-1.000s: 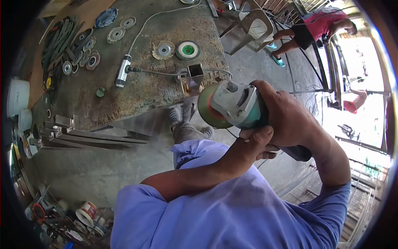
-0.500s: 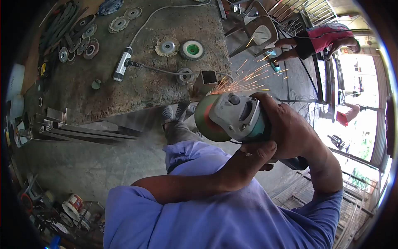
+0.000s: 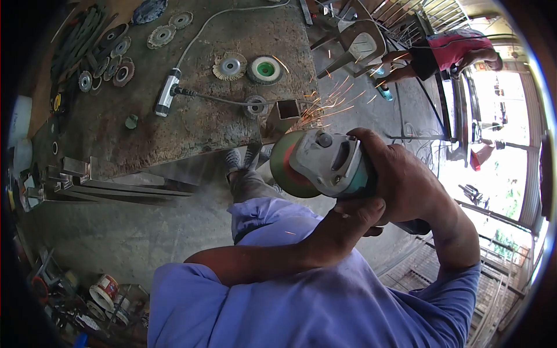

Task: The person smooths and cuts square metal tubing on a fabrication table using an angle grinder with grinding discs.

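Note:
My right hand [image 3: 403, 174] is wrapped round the teal body of an angle grinder [image 3: 331, 165], just behind its grey metal head. From below, my left hand [image 3: 355, 219] is closed on the grinder too, thumb along its side; its other fingers are mostly hidden. The round greenish disc [image 3: 284, 168] sits at the grinder's left, close to a square metal tube [image 3: 277, 126] at the table edge. Orange sparks [image 3: 328, 107] spray up and right from beside the tube. The exact contact spot is hidden behind the grinder head.
On the worn table [image 3: 191, 136] lie flap discs [image 3: 230, 66], a green-centred wheel [image 3: 266, 69] and a silver cylindrical tool [image 3: 168, 93] with a cable. Metal bars [image 3: 116, 188] stand at the left. A person in red [image 3: 449, 51] bends near a plastic chair [image 3: 361, 49].
The spark spray is thinner now and shows separate streaks. The whole view has shifted slightly left. Both hands keep their hold on the angle grinder.

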Motion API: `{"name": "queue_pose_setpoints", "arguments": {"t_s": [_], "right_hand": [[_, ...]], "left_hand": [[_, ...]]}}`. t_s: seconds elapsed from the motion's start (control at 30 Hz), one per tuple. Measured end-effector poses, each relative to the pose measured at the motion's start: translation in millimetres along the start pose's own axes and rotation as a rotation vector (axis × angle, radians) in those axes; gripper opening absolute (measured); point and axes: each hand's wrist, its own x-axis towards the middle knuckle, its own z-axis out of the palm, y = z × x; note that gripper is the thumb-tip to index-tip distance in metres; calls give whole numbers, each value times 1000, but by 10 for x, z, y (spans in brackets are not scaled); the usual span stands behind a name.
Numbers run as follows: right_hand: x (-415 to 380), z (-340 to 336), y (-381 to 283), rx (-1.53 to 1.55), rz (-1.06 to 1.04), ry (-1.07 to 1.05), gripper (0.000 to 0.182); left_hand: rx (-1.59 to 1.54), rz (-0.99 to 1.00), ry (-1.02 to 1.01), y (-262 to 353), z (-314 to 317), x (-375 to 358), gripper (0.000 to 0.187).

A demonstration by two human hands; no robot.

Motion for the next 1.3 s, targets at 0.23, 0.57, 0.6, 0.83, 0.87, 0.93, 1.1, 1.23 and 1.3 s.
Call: {"name": "queue_pose_setpoints", "arguments": {"t_s": [0.23,0.57,0.6,0.83,0.87,0.93,1.1,1.23,1.3], "right_hand": [[-10,29,8,-15,8,-1,92],[-21,36,-22,28,8,-31,88],[-34,22,-20,32,-8,-32,85],[-11,-7,-72,13,-17,-24,88],[13,-10,-84,17,-16,-31,89],[45,-5,-105,31,-9,-43,90],[49,-20,-121,-2,22,-69,93],[68,-44,-106,38,31,-82,93],[115,-61,-119,34,25,-100,93]], "left_hand": [[-5,-21,-17,-76,-53,-20,58],[75,-70,-42,26,-27,-123,66],[75,-78,-52,26,-9,-130,65],[86,-112,-83,103,-1,-116,60],[93,-116,-87,129,-13,-116,60],[77,-63,-36,76,-22,-140,58],[97,-67,-79,72,-62,-152,53],[9,-10,-63,50,1,-114,45],[11,41,-61,56,-6,-101,42]]}}
